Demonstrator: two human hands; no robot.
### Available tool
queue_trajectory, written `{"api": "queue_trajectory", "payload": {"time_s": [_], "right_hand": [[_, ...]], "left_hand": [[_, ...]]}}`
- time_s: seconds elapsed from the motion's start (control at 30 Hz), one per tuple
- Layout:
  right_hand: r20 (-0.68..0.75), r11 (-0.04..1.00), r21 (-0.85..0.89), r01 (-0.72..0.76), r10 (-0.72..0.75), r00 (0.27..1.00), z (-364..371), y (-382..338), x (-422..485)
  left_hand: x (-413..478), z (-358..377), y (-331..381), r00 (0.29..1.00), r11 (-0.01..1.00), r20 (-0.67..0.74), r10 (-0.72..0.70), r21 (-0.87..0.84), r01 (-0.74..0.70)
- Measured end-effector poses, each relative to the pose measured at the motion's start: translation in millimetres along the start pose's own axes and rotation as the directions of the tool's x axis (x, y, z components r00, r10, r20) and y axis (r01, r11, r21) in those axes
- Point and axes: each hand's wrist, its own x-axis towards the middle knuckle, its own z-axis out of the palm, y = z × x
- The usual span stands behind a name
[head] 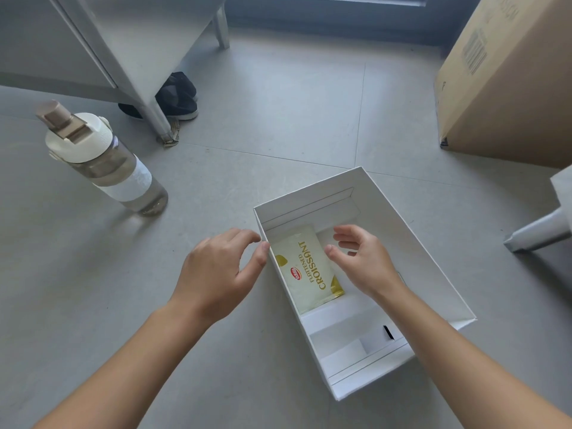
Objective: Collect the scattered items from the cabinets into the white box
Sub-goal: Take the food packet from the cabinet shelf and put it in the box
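An open white box sits on the grey tiled floor in front of me. Inside it, leaning against the left wall, lies a pale yellow croissant packet. My left hand hovers just outside the box's left wall with fingers spread, the thumb close to the rim. Over the inside of the box, just right of the packet, my right hand is open and holds nothing. A translucent water bottle with a white and beige lid stands on the floor to the left.
A grey metal frame with legs stands at the back left, with black shoes behind one leg. A large cardboard carton fills the right back. A white furniture leg pokes in at the right edge.
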Motion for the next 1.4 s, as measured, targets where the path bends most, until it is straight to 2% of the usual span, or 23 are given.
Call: {"api": "queue_trajectory", "payload": {"time_s": [0.2, 0.33, 0.4, 0.53, 0.67, 0.8, 0.9, 1.07, 1.3, 1.4], "right_hand": [[-0.020, 1.000, -0.025, -0.013, 0.013, 1.000, -4.5, 5.1, 2.0], [0.162, 0.976, -0.157, -0.150, 0.175, 0.971, 12.7, 11.2, 8.8], [0.189, 0.965, -0.200, -0.170, 0.209, 0.960, 21.9, 14.1, 9.0], [0.075, 0.974, -0.220, -0.059, 0.077, 0.994, 20.3, 11.5, 9.4], [0.115, 0.986, -0.164, 0.014, 0.005, 0.993, -3.0, -2.6, 10.0], [0.109, 0.963, -0.243, 0.114, -0.089, 0.990, -36.5, -14.2, 16.7], [0.249, 0.916, -0.368, 0.159, -0.067, 0.966, -51.6, -17.9, 15.9], [0.411, 0.839, -0.513, 0.184, 0.052, 0.910, -45.4, 0.4, -2.1], [0.452, 0.748, -0.602, 0.279, 0.031, 0.892, -23.9, 14.7, -20.9], [0.465, 0.742, -0.609, 0.280, 0.048, 0.884, -23.4, 15.7, -21.1]], "left_hand": [[15.9, -7.8, 18.7, 0.997, 0.998, -0.047, 0.060, 0.014, -0.060], [8.9, -6.8, 16.0, 0.998, 0.998, -0.018, 0.060, 0.033, -0.059], [1.5, -6.6, 11.6, 0.998, 0.998, -0.021, 0.060, 0.037, -0.059], [-8.0, -6.3, 7.6, 0.998, 0.998, -0.025, 0.057, 0.030, -0.056], [-6.8, -7.6, 10.3, 0.998, 0.999, -0.023, 0.050, 0.019, -0.049], [0.3, -10.5, 24.3, 0.994, 0.995, -0.047, 0.096, 0.008, -0.096], [4.4, -11.3, 36.2, 0.990, 0.991, -0.047, 0.131, -0.007, -0.132], [7.3, -7.8, 51.1, 0.988, 0.987, -0.013, 0.157, -0.032, -0.157], [3.7, -6.5, 55.9, 0.985, 0.985, 0.013, 0.170, -0.026, -0.169], [3.0, -4.7, 58.3, 0.986, 0.986, 0.022, 0.166, -0.026, -0.165]]}}
